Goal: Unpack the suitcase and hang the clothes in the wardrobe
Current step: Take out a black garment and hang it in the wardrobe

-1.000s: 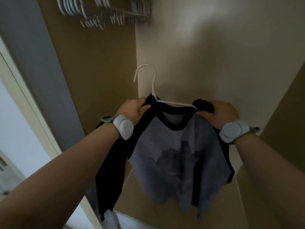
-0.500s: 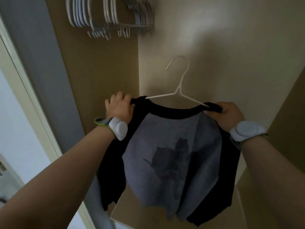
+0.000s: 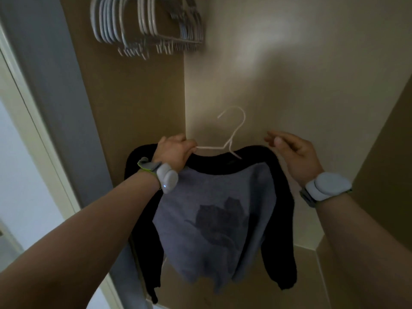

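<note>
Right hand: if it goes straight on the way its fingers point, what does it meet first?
Probably the white hanger at its neck, just above the shirt collar: the right hand points left toward it, open. Depth is unclear, so it may pass in front.

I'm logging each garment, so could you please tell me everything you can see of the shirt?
The shirt is a soft-looking raglan: grey body with a dark, blurred chest print, black collar and long black sleeves. It hangs front-on from a thin white hanger through its neck, whose hook catches on nothing. The left hand grips one shoulder together with the hanger's arm; the right hand is open beside the other shoulder, contact unclear. The sleeves droop free in the corner of the wardrobe.
</note>
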The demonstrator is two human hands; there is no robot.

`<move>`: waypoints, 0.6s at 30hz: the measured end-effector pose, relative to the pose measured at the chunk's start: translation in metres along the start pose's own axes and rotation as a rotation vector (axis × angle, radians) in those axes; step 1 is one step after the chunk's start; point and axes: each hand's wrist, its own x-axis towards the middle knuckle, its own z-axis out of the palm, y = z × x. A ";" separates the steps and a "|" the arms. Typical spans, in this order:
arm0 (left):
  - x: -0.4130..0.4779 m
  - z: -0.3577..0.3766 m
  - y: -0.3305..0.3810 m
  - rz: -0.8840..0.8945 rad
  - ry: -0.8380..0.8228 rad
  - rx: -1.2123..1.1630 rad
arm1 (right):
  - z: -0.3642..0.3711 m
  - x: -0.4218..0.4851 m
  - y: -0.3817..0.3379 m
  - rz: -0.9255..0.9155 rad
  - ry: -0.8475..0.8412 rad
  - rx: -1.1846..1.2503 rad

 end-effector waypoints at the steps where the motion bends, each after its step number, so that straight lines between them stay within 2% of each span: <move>1: 0.002 -0.004 -0.001 -0.025 0.028 -0.040 | -0.002 0.002 0.003 0.027 -0.051 -0.098; 4: 0.007 -0.010 0.000 -0.058 0.105 -0.125 | -0.009 0.003 0.019 0.097 -0.212 -0.467; 6: 0.010 -0.011 0.003 -0.049 0.121 -0.132 | -0.014 0.000 0.025 0.088 -0.214 -0.532; 9: 0.012 -0.013 0.008 -0.036 0.170 -0.154 | -0.019 -0.001 0.020 0.063 -0.096 -0.528; 13: 0.017 -0.016 0.024 0.040 0.164 0.023 | -0.020 -0.002 0.006 0.038 0.019 -0.576; 16: 0.023 -0.019 0.047 0.164 0.106 -0.095 | -0.014 -0.007 -0.004 0.021 0.039 -0.383; 18: 0.027 -0.019 0.057 0.141 0.069 -0.197 | -0.017 -0.007 -0.009 0.007 0.139 -0.236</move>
